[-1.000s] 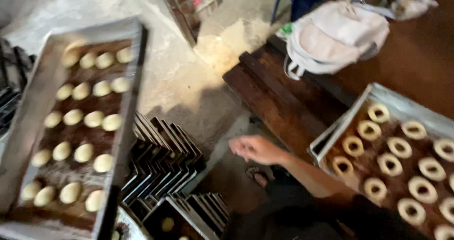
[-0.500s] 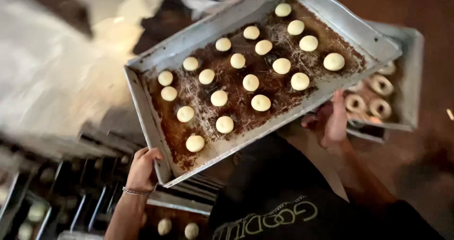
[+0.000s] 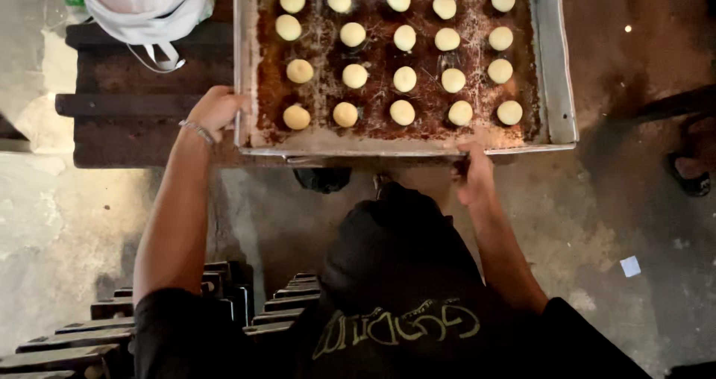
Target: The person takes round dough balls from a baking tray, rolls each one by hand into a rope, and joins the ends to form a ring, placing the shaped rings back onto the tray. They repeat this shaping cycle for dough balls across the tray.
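I hold a large, worn metal baking tray (image 3: pixel 556 73) in front of me, level, over a dark wooden bench. Several pale round dough balls (image 3: pixel 404 79) sit in rows on its rusty brown floor. My left hand (image 3: pixel 216 110), with a bracelet at the wrist, grips the tray's left rim near the front corner. My right hand (image 3: pixel 473 174) grips the tray's near edge from below, towards the right.
A white cloth bag (image 3: pixel 142 6) lies on the dark wooden bench (image 3: pixel 127 118) at the upper left. Stacked dark metal moulds (image 3: pixel 112 327) stand on the concrete floor at the lower left. Someone's sandalled foot (image 3: pixel 690 174) is at the right edge.
The tray of dough balls has swung from a tilted position to level and square in front of me, over the bench. The second tray of ring-shaped dough is out of view.
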Available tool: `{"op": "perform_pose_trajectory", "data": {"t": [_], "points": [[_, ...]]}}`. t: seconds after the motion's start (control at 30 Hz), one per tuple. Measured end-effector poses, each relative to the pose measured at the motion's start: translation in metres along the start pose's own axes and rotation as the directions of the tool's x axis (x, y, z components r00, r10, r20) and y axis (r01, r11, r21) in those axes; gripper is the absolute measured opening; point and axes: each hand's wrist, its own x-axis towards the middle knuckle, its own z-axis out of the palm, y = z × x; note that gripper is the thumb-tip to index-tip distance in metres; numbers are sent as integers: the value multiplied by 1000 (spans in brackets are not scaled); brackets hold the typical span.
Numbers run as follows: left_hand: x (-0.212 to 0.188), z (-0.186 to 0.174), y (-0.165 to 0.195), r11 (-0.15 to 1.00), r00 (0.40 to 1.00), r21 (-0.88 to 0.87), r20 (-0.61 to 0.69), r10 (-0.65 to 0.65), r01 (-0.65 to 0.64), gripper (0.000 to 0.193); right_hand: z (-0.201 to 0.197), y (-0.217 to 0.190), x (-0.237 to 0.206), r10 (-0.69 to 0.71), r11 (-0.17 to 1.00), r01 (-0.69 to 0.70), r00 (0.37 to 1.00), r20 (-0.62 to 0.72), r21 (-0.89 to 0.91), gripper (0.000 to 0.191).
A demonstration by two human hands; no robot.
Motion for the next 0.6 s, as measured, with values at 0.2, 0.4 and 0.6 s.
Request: {"op": "perform_pose_trajectory", "data": {"t": [0.2,0.4,0.6], "points": [[35,43,-4,840,991,535,-29,129,-94,38,-27,-62,20,86,667,51,986,144,-743,60],[-7,75,-25,927,815,78,-453,361,-367,56,22,-147,-12,155,509,611,627,763,-606,34],[-80,108,-18,759,500,-123,-817,289,-640,30,202,-140,18,-231,244,820,568,790,-519,42]]}}
